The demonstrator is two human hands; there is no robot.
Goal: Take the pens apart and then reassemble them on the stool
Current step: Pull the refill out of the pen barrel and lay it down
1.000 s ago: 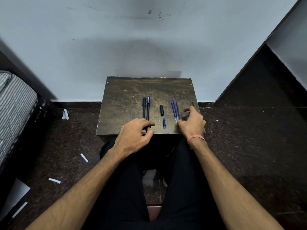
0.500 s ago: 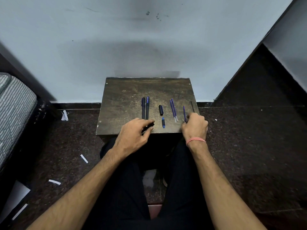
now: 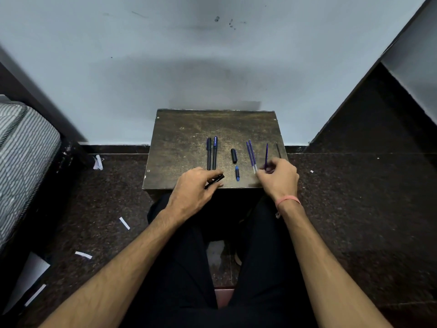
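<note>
Right hand (image 3: 280, 177) blurs at the stool's (image 3: 189, 129) four o'clock, fingers pinching a thin blue refill (image 3: 266, 153). Left hand (image 3: 194, 185), at six o'clock, closes its fingers on a half-hidden black barrel (image 3: 218, 179). Two whole pens (image 3: 211, 152) lie parallel at centre.

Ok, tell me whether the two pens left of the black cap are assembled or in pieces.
Assembled, apparently: the two pens lie whole and capped, side by side on the stool.
</note>
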